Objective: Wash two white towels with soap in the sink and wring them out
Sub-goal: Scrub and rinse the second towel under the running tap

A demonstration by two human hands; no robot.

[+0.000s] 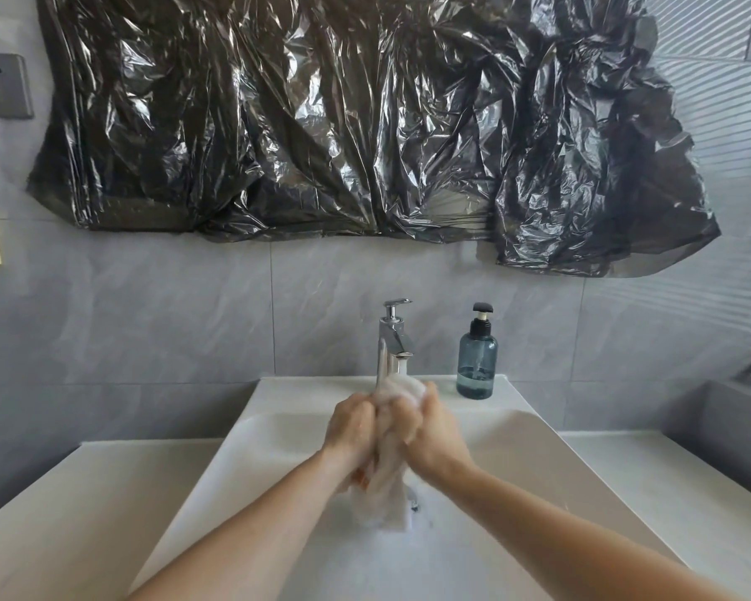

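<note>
Both hands up over the middle of the sink, left hand and right hand each in a tight grip on the bunched white towel, tail dangling into the basin. Just behind, tap at the back rim; soap bottle on the back right corner.

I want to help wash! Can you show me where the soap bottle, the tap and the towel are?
soap bottle [477, 366]: head view, on its blue body.
tap [394, 336]: head view, on its chrome body.
towel [397, 390]: head view, on the bunched top, between the hands.
</note>
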